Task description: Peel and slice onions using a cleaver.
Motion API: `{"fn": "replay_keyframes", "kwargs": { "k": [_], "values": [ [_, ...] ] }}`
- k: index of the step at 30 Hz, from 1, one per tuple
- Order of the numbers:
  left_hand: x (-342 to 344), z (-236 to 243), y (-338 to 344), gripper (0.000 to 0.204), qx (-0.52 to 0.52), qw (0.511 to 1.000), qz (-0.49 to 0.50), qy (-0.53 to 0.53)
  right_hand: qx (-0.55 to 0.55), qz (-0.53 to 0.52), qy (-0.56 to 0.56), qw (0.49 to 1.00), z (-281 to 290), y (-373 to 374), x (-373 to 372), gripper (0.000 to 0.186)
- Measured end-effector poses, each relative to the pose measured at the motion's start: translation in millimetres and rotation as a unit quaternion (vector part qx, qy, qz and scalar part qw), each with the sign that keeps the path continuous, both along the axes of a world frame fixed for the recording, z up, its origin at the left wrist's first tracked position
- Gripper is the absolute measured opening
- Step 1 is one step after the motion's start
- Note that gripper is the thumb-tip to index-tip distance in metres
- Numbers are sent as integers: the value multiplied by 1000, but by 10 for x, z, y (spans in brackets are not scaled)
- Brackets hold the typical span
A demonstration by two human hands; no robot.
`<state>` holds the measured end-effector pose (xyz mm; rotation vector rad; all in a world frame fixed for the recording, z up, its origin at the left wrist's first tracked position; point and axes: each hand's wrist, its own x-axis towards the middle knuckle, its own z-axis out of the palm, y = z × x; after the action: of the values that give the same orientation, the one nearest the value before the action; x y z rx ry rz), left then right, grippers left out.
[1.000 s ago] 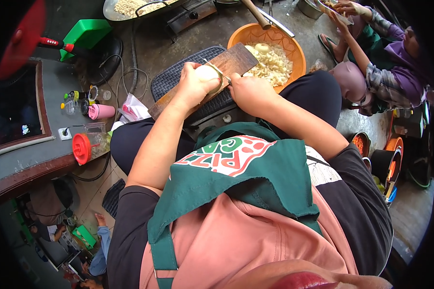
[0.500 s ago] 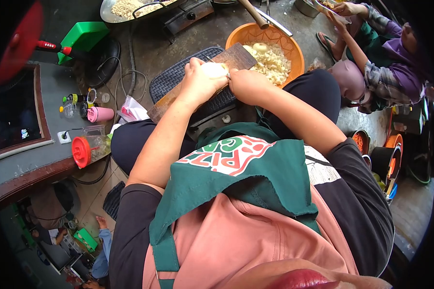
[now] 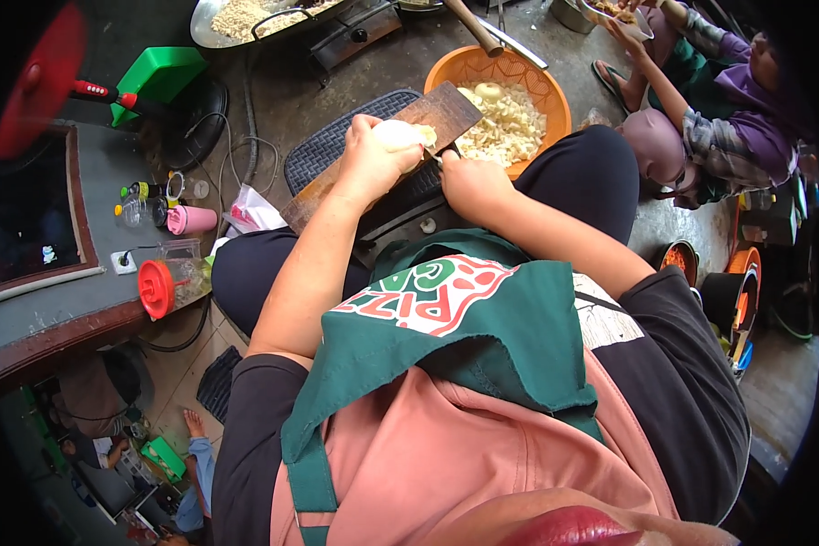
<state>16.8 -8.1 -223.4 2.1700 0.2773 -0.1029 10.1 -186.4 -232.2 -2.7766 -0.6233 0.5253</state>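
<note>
My left hand [image 3: 371, 168] is closed around a peeled white onion [image 3: 396, 135] above a long wooden board [image 3: 450, 111]. My right hand [image 3: 473, 187] is closed on a small knife [image 3: 436, 156], just below and right of the onion, with the handle mostly hidden by my fingers. The board lies diagonally over a dark woven-textured plastic piece [image 3: 323, 136]. Just beyond the board, an orange slotted basket [image 3: 558, 91] holds pale chopped pieces [image 3: 505, 127] and a whole peeled onion.
A wok [image 3: 218, 36], stove [image 3: 359, 41] and long tools lie at the top. Bottles, a pink tumbler [image 3: 191, 218] and a red-lidded jug [image 3: 159, 291] stand left beside cables. A co-worker [image 3: 746, 127] sits at upper right; pots [image 3: 728, 300] are lower right.
The onion in my left hand has turned, showing a cut yellowish end. My right hand has drawn slightly right and down from it. The co-worker's hands have shifted slightly.
</note>
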Motion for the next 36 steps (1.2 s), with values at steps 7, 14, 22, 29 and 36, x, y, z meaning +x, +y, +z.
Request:
{"fn": "replay_keyframes", "kwargs": {
  "k": [7,14,22,29,36],
  "values": [
    [-29,-16,216,67,-8,1000,5,16,2,10,-18,1000,58,-242,-119,26],
    [-198,167,397,85,67,995,-61,37,127,-64,-24,990,256,-217,327,34],
    [-413,87,150,90,227,972,-6,-55,148,-50,-115,981,-84,128,527,46],
    [-306,-9,335,72,115,993,14,-28,173,-68,-93,978,-196,51,697,37],
    [-255,202,524,55,-566,822,19,56,264,-139,-30,954,-134,42,819,40]
  ]
}}
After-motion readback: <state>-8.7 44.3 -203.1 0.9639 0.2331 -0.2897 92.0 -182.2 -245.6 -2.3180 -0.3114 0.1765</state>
